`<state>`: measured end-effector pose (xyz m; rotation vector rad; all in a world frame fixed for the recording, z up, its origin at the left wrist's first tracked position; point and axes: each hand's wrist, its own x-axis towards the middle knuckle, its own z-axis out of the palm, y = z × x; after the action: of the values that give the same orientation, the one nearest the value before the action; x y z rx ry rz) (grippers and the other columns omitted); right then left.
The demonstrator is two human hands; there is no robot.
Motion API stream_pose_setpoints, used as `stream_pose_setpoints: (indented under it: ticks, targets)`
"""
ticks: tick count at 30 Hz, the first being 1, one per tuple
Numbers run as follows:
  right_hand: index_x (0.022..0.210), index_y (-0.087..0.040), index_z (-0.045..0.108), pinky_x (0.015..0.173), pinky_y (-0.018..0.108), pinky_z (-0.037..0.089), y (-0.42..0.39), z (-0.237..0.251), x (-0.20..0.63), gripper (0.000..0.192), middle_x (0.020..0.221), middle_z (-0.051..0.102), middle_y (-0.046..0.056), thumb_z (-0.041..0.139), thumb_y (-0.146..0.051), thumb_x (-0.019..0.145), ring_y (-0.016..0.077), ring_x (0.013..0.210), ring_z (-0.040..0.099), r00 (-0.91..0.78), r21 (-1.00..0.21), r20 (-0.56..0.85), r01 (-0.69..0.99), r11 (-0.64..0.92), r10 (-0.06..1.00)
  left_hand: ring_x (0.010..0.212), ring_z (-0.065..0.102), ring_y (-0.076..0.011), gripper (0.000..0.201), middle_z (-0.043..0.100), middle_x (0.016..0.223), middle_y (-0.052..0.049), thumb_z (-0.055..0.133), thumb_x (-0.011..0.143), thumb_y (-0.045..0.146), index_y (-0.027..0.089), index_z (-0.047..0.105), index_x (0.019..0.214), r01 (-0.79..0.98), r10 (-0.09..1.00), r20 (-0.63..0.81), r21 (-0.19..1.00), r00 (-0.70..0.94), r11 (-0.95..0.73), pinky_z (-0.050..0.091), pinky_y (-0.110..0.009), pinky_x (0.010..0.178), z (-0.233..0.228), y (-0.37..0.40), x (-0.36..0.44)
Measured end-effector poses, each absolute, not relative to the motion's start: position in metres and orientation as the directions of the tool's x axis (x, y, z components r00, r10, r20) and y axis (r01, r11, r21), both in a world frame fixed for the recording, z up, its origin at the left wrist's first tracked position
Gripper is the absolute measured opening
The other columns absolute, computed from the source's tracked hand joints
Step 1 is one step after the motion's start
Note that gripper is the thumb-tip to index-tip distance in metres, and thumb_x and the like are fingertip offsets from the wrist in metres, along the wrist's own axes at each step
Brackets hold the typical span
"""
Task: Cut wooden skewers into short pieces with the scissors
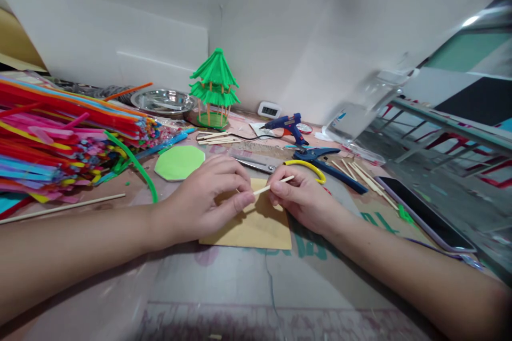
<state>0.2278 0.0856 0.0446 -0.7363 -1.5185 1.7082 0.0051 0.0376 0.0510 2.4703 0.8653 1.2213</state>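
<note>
Between my two hands is a short, thin wooden stick (263, 190), tilted up to the right. The thumb and fingers of my left hand (218, 192) pinch its left end. My right hand (298, 197) grips it near the right end, with the tip poking out past the thumb. Below both hands lies a tan square of card or paper (248, 232). A light green octagon (180, 162) rests just beyond my left hand. Scissors (260, 161) with a yellow handle lie behind my right hand, beside blue-handled pliers (332, 165).
A green two-tiered pagoda model (215, 90) stands at the back, near a metal bowl (164, 101). Bundled pipe cleaners (72, 138) fill the left. A blue glue gun (286, 125), a small digital timer (269, 110), loose sticks (370, 178), a phone (424, 213) and a clear jug (356, 106) lie around.
</note>
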Motion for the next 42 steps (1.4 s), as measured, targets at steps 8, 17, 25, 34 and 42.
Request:
stream_pose_setpoints:
  ticks: [8,17,25,34,42]
  targets:
    - [0.08,-0.021,0.068,0.061,0.025,0.05,0.086,0.043,0.229,0.026,0.066,0.072,-0.001,0.085,-0.041,0.076,0.0132,0.062,0.065,-0.586,-0.99,0.065,-0.138,-0.02,0.808,0.095,0.062,-0.0154,0.024,0.068,0.089,-0.002,0.057,0.099,0.027,0.019,0.074,0.085,0.315,0.691,0.432,0.663,0.579,-0.679,0.045,-0.027,0.088,0.046,0.049,0.004]
    - [0.085,-0.02,0.069,0.062,0.019,0.052,0.088,0.039,0.23,0.023,0.071,0.074,-0.001,0.084,-0.035,0.079,0.0088,0.063,0.065,-0.615,-0.978,0.093,-0.205,-0.046,0.783,0.095,0.061,-0.0161,0.029,0.069,0.091,-0.003,0.047,0.103,0.028,0.017,0.07,0.089,0.32,0.705,0.384,0.692,0.597,-0.648,0.044,-0.028,0.087,0.043,0.051,0.003]
    - [0.088,-0.017,0.069,0.058,0.023,0.051,0.094,0.059,0.248,0.026,0.082,0.076,0.004,0.082,-0.038,0.079,0.0107,0.061,0.064,-0.709,-0.999,-0.014,0.03,0.011,0.705,0.086,0.059,-0.0176,0.02,0.066,0.085,-0.003,0.056,0.095,0.029,0.017,0.066,0.083,0.497,0.739,0.421,0.553,0.526,-0.669,0.042,-0.033,0.082,0.046,0.05,0.003]
    - [0.099,-0.017,0.07,0.07,0.03,0.045,0.079,0.079,0.251,0.023,0.088,0.072,0.007,0.05,-0.011,0.09,0.018,0.078,0.063,-0.764,-0.378,0.213,0.511,0.772,0.61,0.111,0.056,-0.024,0.022,0.063,0.113,-0.007,0.06,0.087,0.025,0.019,0.066,0.107,0.594,0.733,0.344,0.432,0.587,-0.678,0.042,-0.041,0.097,0.04,0.049,0.002]
    - [0.088,-0.02,0.068,0.066,0.028,0.042,0.084,0.067,0.252,0.014,0.081,0.07,0.005,0.057,-0.023,0.096,0.0176,0.073,0.061,-0.787,-0.287,0.267,0.486,0.825,0.556,0.119,0.053,-0.0283,0.03,0.059,0.124,-0.01,0.059,0.088,0.031,0.018,0.063,0.115,0.63,0.742,0.238,0.405,0.627,-0.662,0.042,-0.047,0.103,0.042,0.049,0.001]
